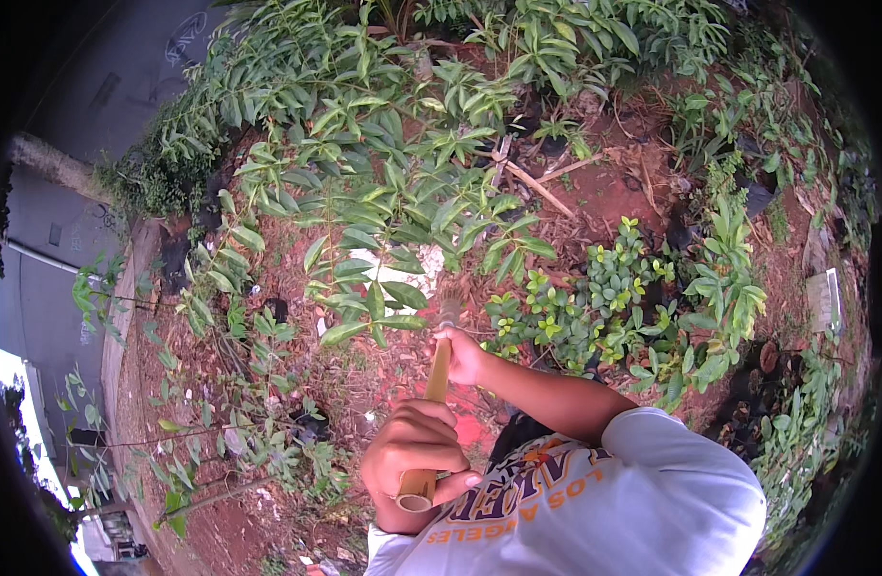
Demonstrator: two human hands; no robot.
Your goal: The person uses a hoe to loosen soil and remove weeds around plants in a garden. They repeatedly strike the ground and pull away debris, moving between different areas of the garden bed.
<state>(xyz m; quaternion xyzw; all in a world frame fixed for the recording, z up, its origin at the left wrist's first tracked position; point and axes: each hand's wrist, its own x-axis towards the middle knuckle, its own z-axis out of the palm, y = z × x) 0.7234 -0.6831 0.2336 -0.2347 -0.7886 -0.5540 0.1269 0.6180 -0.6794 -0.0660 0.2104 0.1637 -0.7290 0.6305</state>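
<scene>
A bamboo-handled stick broom slants down and away from my chest. My left hand is wrapped around its upper part, with the hollow cut end poking out below the fingers. Farther down, my right hand grips the handle close to the binding. The broom's bristles point at the leaf-littered soil; whether they touch it I cannot tell. Just left of them, a white patch is partly covered by the leafy branches of a shrub.
A low bush grows to the right of the broom. Cut sticks lie on red soil ahead. Thin saplings stand at left, before a kerb and a grey wall. A pale slab sits far right.
</scene>
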